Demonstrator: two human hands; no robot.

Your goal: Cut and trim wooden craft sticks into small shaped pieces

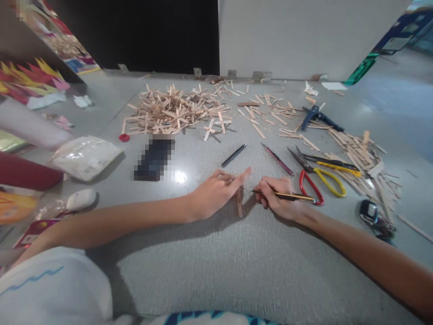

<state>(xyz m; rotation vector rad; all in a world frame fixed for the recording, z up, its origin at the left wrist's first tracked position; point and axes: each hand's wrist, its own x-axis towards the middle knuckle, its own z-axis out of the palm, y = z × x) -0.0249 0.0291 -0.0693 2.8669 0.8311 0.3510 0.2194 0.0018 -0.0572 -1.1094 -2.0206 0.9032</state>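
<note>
My right hand (275,196) is closed round a black-and-gold pencil (296,197), its tip pointing left. A short, narrow wooden stick piece (240,205) lies on the grey table between my hands, its far end partly behind my left fingers. My left hand (214,194) lies beside this piece with the thumb lifted and stretched out; whether the other fingers press on it is hard to see. Just beyond my hands are a dark pen (234,155) and a dark red pen (278,160). Snips with red and yellow handles (307,169) lie right of my right hand.
A heap of cut wooden sticks (176,110) lies at the back, with more sticks (365,158) at the right. Near those are a yellow-black cutter (338,164), a dark blue tool (314,117) and keys (377,219). A phone (154,158) and plastic packet (88,158) are left.
</note>
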